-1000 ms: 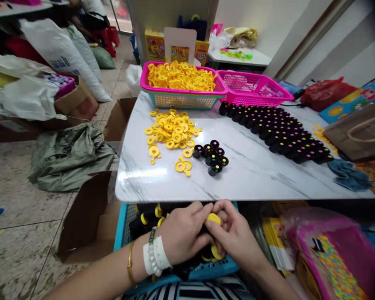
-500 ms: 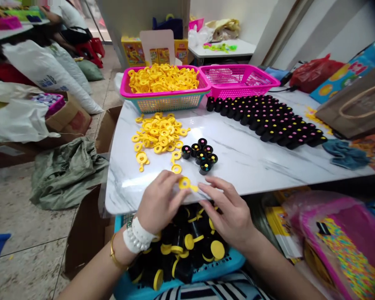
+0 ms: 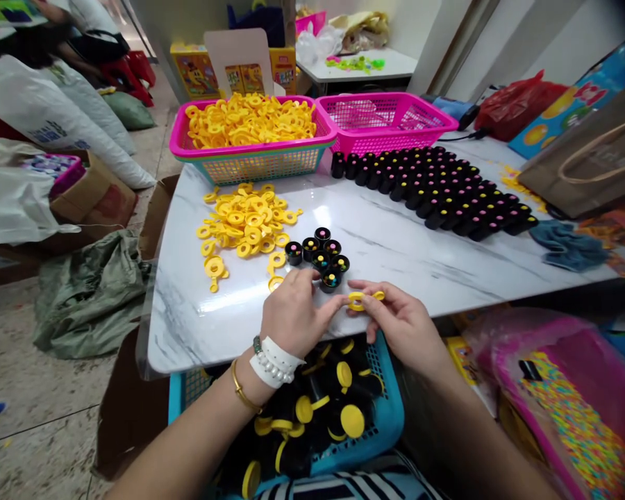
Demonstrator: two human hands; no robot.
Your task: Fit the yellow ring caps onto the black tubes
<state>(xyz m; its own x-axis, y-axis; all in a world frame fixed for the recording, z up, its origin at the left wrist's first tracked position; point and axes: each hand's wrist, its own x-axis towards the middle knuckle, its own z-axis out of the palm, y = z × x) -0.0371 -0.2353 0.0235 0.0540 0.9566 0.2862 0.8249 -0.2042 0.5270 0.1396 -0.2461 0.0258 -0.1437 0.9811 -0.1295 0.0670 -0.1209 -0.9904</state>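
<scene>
My right hand [image 3: 398, 316] pinches a yellow ring with a tab [image 3: 357, 301] between thumb and fingers, above the table's front edge. Close by on the left, my left hand [image 3: 296, 305] has its thumb and index finger apart. Its index fingertip is beside the nearest small black cup [image 3: 331, 280], and its thumb tip reaches the yellow ring; whether it presses on either I cannot tell. Several more black cups [image 3: 321, 260] with coloured bits inside stand grouped behind. Left of them lies a loose pile of yellow rings [image 3: 250, 219].
A pink basket [image 3: 255, 148] heaped with yellow rings stands at the back, beside another pink basket [image 3: 390, 135]. Rows of black tubes [image 3: 432, 191] fill the table's right part. Below the edge, a blue basket [image 3: 393, 417] holds black tubes with yellow caps. A paper bag [image 3: 578, 167] stands right.
The yellow ring has passed from my left fingers into my right hand. My left hand has moved right, up to the nearest black cup. The view has shifted slightly.
</scene>
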